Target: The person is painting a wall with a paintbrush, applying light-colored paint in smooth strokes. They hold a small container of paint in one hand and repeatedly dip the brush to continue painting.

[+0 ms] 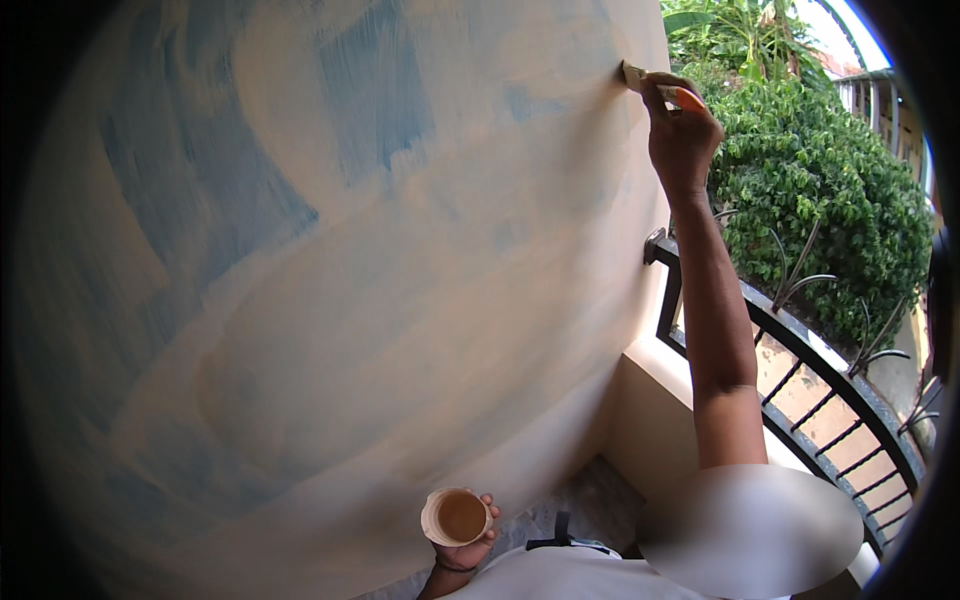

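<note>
My right hand (688,130) is raised high at the right edge of the wall, its fingers closed round the handle of a paintbrush (655,80). The bristle end touches the wall close to its outer edge. Low in the view, my left hand (470,548) grips a cup (434,515) with a pale, smeared rim and brownish liquid inside. The wall (330,330) carries cream paint in broad strokes, with blue patches showing through at the upper left and upper middle.
A black metal railing (815,362) with twisted bars and curled spikes runs along a low ledge (655,385) on the right. Beyond it grows a dense green bush (815,190). Grey floor (590,505) shows below the wall's corner.
</note>
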The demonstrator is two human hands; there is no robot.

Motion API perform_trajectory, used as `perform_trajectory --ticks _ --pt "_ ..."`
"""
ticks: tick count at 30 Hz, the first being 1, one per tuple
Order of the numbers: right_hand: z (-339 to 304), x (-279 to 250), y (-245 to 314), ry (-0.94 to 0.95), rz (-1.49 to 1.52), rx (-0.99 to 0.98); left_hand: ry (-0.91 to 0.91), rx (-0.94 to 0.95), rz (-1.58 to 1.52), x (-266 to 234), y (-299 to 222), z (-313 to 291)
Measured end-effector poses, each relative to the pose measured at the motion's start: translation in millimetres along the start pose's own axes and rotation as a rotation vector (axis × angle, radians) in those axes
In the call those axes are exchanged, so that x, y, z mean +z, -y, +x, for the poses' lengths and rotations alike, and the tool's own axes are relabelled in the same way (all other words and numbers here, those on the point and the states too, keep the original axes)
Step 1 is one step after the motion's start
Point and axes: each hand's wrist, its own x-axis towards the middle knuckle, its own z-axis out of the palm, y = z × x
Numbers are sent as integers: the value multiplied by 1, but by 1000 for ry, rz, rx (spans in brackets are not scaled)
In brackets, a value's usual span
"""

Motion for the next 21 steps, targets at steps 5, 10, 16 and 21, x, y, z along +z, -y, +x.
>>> perform_trajectory --ticks 5,10,16,21 --pt "-75 -2 112 303 394 -333 -18 16 11 -2 2 -5" --pt "-63 0 91 246 757 214 11 45 24 -1 0 -4" --pt "-7 -11 -39 -140 422 279 2 41 26 -4 -4 -15" --pt "-42 1 0 23 111 76 -13 41 27 -2 -5 -16"
